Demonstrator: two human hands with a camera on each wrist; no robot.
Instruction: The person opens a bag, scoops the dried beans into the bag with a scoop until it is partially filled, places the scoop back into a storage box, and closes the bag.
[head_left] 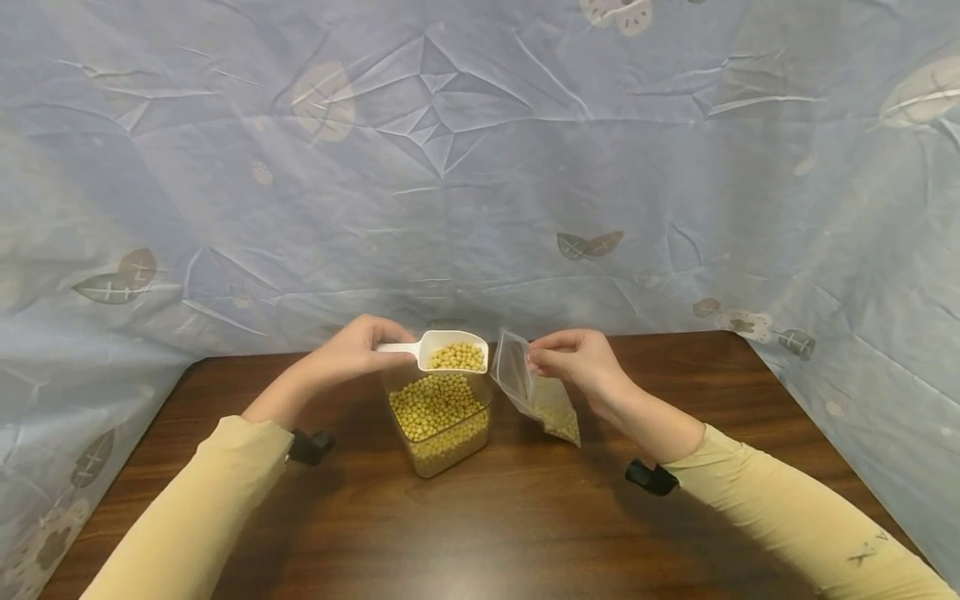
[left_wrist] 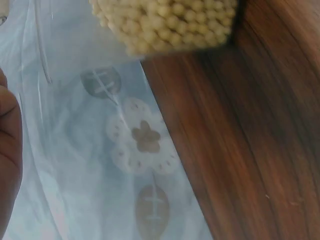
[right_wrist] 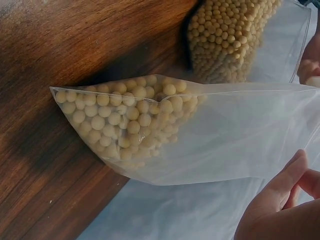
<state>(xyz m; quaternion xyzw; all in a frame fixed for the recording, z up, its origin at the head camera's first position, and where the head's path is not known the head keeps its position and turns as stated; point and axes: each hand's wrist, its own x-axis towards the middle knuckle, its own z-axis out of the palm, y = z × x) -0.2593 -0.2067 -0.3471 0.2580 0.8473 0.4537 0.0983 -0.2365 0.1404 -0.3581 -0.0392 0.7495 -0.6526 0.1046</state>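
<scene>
In the head view my left hand (head_left: 363, 346) grips the handle of a white scoop (head_left: 422, 354) filled with round yellow beans (head_left: 457, 357). The scoop is held above a clear plastic container (head_left: 450, 450) that holds many more of these beans. To the right, my right hand (head_left: 573, 358) pinches the upper edge of a clear plastic bag (head_left: 517, 371), its mouth near the scoop's tip. Beans lie in the bag's lower corner, plain in the right wrist view. Only a sliver of my left hand (left_wrist: 7, 155) shows in the left wrist view; the scoop is out of sight there.
Container and bag are on a dark brown wooden table (head_left: 480, 533). A pale blue patterned cloth (head_left: 480, 192) hangs behind the table and along its sides. Each wrist carries a small black device, one of them by the right sleeve (head_left: 651, 477).
</scene>
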